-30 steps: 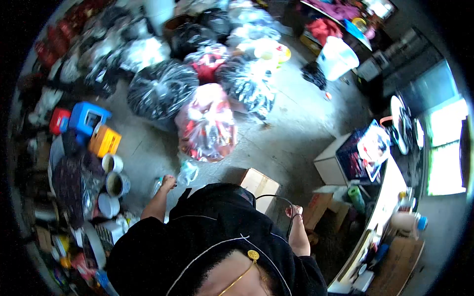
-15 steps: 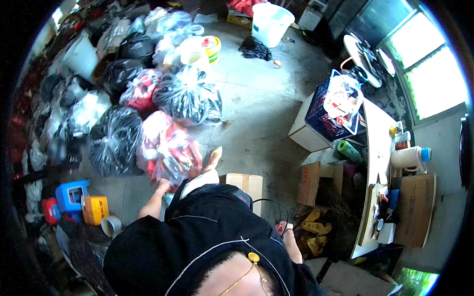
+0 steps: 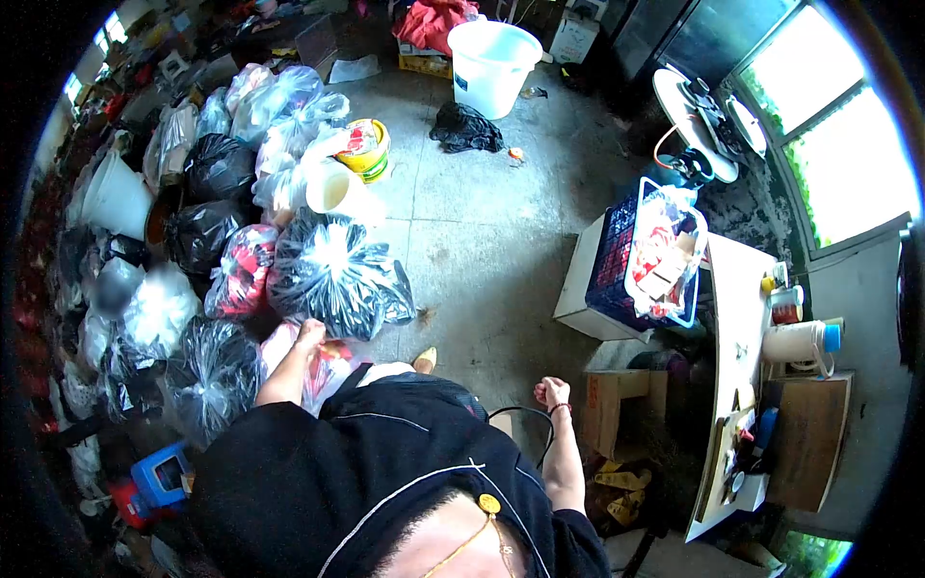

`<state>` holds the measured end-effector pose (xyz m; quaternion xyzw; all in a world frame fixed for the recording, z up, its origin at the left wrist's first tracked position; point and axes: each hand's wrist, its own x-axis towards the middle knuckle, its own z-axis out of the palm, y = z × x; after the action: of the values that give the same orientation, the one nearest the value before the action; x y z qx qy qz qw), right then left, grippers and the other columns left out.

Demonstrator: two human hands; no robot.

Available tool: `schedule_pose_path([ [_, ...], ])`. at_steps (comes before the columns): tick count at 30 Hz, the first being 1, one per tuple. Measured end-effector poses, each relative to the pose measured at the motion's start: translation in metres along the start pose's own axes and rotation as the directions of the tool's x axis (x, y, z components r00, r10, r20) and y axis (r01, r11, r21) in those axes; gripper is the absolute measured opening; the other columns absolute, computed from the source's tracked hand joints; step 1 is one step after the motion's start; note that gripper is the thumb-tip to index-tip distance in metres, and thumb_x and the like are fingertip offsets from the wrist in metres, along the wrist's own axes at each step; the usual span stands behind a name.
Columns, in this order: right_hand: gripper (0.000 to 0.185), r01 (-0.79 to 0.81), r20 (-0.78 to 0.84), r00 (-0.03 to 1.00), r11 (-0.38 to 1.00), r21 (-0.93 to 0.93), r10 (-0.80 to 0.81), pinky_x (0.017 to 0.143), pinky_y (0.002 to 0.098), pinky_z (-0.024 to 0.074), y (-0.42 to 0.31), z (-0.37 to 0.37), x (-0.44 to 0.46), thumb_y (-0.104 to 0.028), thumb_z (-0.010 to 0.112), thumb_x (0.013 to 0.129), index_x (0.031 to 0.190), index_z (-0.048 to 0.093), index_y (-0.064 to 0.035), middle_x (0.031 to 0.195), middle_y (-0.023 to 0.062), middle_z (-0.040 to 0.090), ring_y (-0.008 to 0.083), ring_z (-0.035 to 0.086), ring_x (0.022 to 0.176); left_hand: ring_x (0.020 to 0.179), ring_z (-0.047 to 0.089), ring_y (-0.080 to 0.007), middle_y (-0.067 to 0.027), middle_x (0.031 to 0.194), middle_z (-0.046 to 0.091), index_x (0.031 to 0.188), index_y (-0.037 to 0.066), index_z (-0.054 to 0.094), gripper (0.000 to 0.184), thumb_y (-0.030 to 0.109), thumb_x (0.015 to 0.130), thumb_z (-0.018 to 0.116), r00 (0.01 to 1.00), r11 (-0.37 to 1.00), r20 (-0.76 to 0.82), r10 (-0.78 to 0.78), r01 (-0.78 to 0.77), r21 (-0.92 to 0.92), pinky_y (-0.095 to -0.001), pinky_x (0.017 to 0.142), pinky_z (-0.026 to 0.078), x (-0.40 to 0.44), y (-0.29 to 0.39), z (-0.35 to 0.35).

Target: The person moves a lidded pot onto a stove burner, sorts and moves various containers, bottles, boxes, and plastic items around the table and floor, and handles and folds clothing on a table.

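My left hand (image 3: pixel 308 335) is closed into a fist over a clear plastic bag (image 3: pixel 332 374) with red and pale contents. My forearm and body cover part of this bag. What the fingers hold, if anything, is hidden. A large tied bag with dark contents (image 3: pixel 337 279) stands just beyond that hand, and a black tied bag (image 3: pixel 214 376) lies to its left. On the other side, my right hand (image 3: pixel 551 393) hangs closed beside my body, with nothing visible in it. A black cable (image 3: pixel 520 412) loops near that hand, apart from its fingers.
Several more stuffed bags (image 3: pixel 159 308) are heaped on the left, with a yellow bucket (image 3: pixel 371 154) among them. A white tub (image 3: pixel 493 72) stands at the back. Right of me are a blue basket (image 3: pixel 617 250), a cardboard box (image 3: pixel 602 414) and a white tabletop (image 3: pixel 737 279).
The view has moved forward, so bags and basket sit lower in it. My left hand has moved up and forward over the clear bag. My right hand has swung forward.
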<state>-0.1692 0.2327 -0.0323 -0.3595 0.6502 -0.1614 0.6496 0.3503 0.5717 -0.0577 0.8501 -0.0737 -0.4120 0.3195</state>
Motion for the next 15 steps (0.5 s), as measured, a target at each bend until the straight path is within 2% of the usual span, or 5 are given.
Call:
schedule_pose_path([
  [5, 0.015, 0.029, -0.032, 0.999, 0.999, 0.013, -0.028, 0.038, 0.0235, 0.0433, -0.055, 0.012, 0.011, -0.013, 0.053, 0.074, 0.083, 0.053, -0.0014, 0.059, 0.0073, 0.055, 0.013, 0.053, 0.045, 0.044, 0.05, -0.0144, -0.006, 0.058, 0.052, 0.073, 0.006, 0.053, 0.011, 0.013, 0.069, 0.046, 0.997, 0.998, -0.059, -0.048, 0.046, -0.038, -0.0256, 0.036, 0.038, 0.068, 0.065, 0.016],
  [9, 0.011, -0.158, -0.057, 0.984, 0.98, 0.122, 0.166, 0.033, 0.0247, 0.0385, -0.045, -0.016, 0.035, -0.005, 0.049, 0.07, 0.06, 0.05, -0.0016, 0.049, 0.0063, 0.049, 0.0142, 0.046, 0.037, 0.04, 0.047, -0.0139, -0.0037, 0.054, 0.051, 0.069, 0.008, 0.053, 0.009, 0.015, 0.07, 0.047, 0.989, 0.981, 0.15, -0.003, 0.032, -0.191, -0.0251, 0.034, 0.037, 0.1, 0.102, 0.047],
  [10, 0.016, -0.215, -0.02, 0.975, 0.965, 0.151, 0.22, 0.032, 0.0252, 0.037, -0.034, -0.028, 0.055, -0.003, 0.047, 0.069, 0.053, 0.047, -0.0025, 0.046, 0.0063, 0.046, 0.0152, 0.044, 0.035, 0.04, 0.047, -0.0133, -0.0031, 0.057, 0.051, 0.071, 0.008, 0.052, 0.01, 0.017, 0.072, 0.048, 0.989, 0.999, 0.142, -0.048, 0.051, -0.019, -0.0251, 0.034, 0.037, 0.104, 0.114, 0.055],
  [12, 0.024, -0.309, -0.261, 0.913, 0.949, 0.059, 0.314, 0.029, 0.0279, 0.0349, -0.037, -0.023, 0.076, -0.004, 0.045, 0.066, 0.042, 0.04, -0.0017, 0.039, 0.01, 0.04, 0.0182, 0.041, 0.03, 0.041, 0.047, -0.0125, -0.0029, 0.058, 0.05, 0.071, 0.007, 0.052, 0.011, 0.017, 0.073, 0.047, 0.996, 0.994, 0.088, -0.027, 0.037, -0.105, -0.024, 0.033, 0.037, 0.1, 0.149, 0.064],
  [15, 0.021, -0.363, -0.266, 0.873, 0.909, 0.203, 0.408, 0.03, 0.0284, 0.0354, -0.049, -0.021, 0.119, -0.003, 0.045, 0.066, 0.046, 0.04, -0.0005, 0.041, 0.0099, 0.041, 0.0179, 0.04, 0.031, 0.04, 0.044, -0.0106, -0.0026, 0.056, 0.048, 0.068, 0.006, 0.049, 0.009, 0.012, 0.073, 0.045, 0.991, 0.987, 0.081, -0.103, 0.112, -0.115, -0.0217, 0.031, 0.033, 0.13, 0.184, 0.067],
])
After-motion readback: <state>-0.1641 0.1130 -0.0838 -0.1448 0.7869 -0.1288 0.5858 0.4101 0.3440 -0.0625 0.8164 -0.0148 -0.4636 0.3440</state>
